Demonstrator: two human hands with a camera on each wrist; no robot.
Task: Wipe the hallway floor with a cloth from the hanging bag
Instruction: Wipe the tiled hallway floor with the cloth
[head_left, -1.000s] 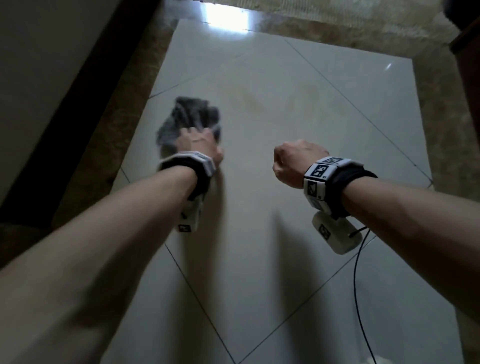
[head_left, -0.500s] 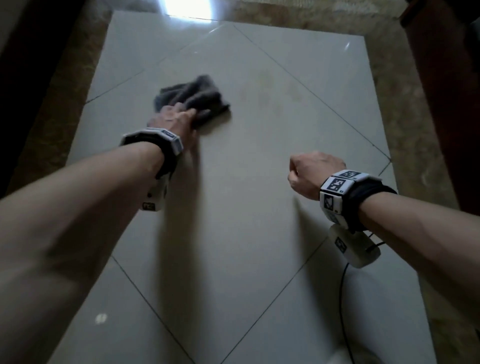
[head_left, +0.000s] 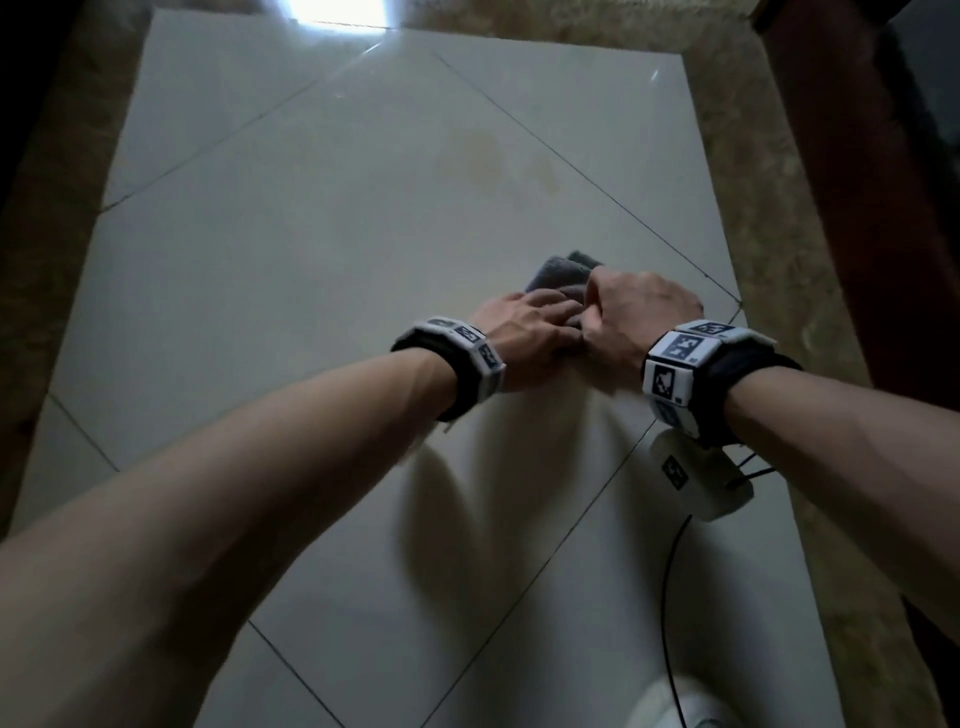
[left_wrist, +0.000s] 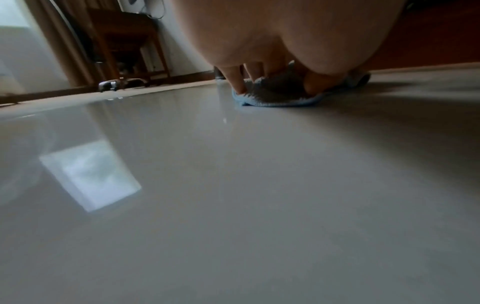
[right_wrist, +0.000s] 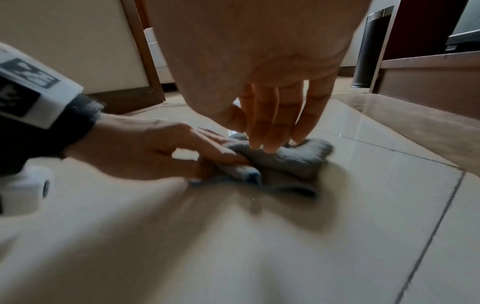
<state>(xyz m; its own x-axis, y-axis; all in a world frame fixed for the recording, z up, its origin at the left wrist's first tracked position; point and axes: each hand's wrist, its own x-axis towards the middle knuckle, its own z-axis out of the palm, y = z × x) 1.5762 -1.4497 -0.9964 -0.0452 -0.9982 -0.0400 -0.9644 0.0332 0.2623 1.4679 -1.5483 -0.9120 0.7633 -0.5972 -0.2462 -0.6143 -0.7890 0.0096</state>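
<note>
A crumpled grey cloth (head_left: 558, 273) with a blue edge lies on the pale tiled floor (head_left: 311, 260), right of the middle. My left hand (head_left: 524, 332) lies over its near side. In the right wrist view the left hand (right_wrist: 207, 150) has its fingers stretched across the cloth (right_wrist: 298, 158) and its thumb tucked under a fold, pinching it. My right hand (head_left: 639, 312) stands over the cloth from the right. Its fingers (right_wrist: 270, 133) point down, their tips touching the top of the cloth. In the left wrist view the cloth (left_wrist: 280, 92) bunches under the pressing fingertips (left_wrist: 237, 86).
A faint yellowish stain (head_left: 493, 161) marks the tile beyond the cloth. A brown marble border (head_left: 753, 234) frames the tiles, with dark wood (head_left: 857, 182) on the right. A black cable (head_left: 667, 597) hangs from my right wrist above a white object (head_left: 670, 706).
My left hand has swept the cloth from the far left to right of centre. My right hand has left its fist and come onto the cloth with fingers down.
</note>
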